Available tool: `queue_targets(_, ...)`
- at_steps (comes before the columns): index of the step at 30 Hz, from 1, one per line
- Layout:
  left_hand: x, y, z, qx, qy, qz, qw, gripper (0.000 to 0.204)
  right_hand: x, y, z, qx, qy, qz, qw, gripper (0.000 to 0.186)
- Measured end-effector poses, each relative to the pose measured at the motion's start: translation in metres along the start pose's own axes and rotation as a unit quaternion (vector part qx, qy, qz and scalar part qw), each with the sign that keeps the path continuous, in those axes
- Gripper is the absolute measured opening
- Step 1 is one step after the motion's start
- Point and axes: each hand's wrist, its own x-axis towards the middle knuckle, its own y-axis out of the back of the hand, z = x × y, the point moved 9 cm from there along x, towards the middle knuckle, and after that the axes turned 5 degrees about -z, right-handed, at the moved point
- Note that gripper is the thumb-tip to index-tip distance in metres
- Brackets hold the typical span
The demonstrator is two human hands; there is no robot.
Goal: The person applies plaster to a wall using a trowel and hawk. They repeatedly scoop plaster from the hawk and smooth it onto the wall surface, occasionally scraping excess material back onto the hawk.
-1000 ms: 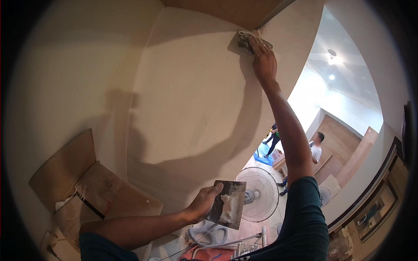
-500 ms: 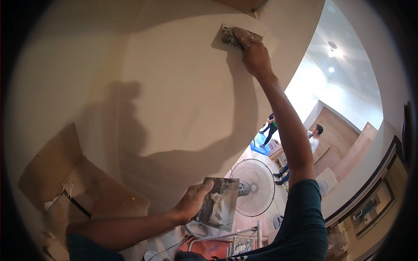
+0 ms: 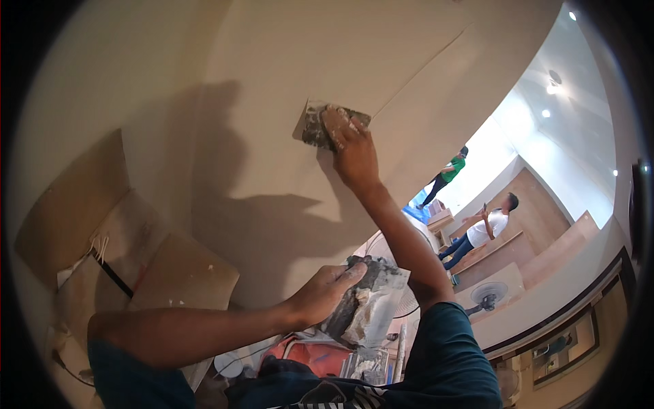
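My right hand (image 3: 355,155) is closed around a wide putty-smeared scraper (image 3: 312,128), whose blade lies against the beige wall (image 3: 272,160). From the scraper's right end a thin raised line (image 3: 419,71) runs up the wall to the right. Lower down, my left hand (image 3: 315,298) grips a second flat metal scraper (image 3: 392,286) by its left side, thumb on top. A lump of pale putty (image 3: 362,319) sits on that blade. Both blades are smeared with grey and white residue.
Brown boards (image 3: 75,198) lean at the left. Below my hands are a red item (image 3: 310,358) and a putty-stained container (image 3: 368,368). A fan (image 3: 489,294) stands at the right. Farther back are a person in white (image 3: 492,225) and a person in green (image 3: 449,170).
My right hand has brought its scraper down and left along the wall, and the thin line now shows above it. My left hand's scraper has shifted right and slightly up. The view has turned.
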Motion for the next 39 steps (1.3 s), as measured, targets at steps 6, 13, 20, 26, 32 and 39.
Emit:
queue_targets(6, -0.002, -0.002, -0.001, -0.034, 0.008, 0.027, 0.999, 0.050, -0.056, -0.067, -0.058, 0.076, -0.005, -0.036, 0.996, 0.062)
queue_targets(13, 0.004, 0.008, -0.012, -0.003, -0.031, 0.055, 0.998, 0.052, -0.159, -0.164, -0.123, 0.109, 0.013, -0.154, 0.982, 0.060)
queue_targets(20, 0.004, 0.005, -0.003, 0.012, -0.049, 0.066, 0.997, 0.051, -0.260, -0.188, -0.140, 0.107, 0.011, -0.226, 0.968, 0.059)
queue_targets(26, -0.002, 0.017, -0.011, -0.054, -0.040, 0.098, 0.993, 0.049, -0.191, -0.051, -0.054, 0.115, 0.033, -0.163, 0.979, 0.059)
queue_targets(32, -0.003, 0.026, -0.008, 0.005, 0.035, 0.126, 0.991, 0.048, -0.021, 0.172, 0.070, -0.096, 0.006, 0.141, 0.985, 0.064)
queue_targets(39, -0.003, 0.039, -0.010, -0.037, 0.034, 0.168, 0.985, 0.042, 0.069, 0.238, 0.156, -0.184, -0.004, 0.212, 0.960, 0.061)
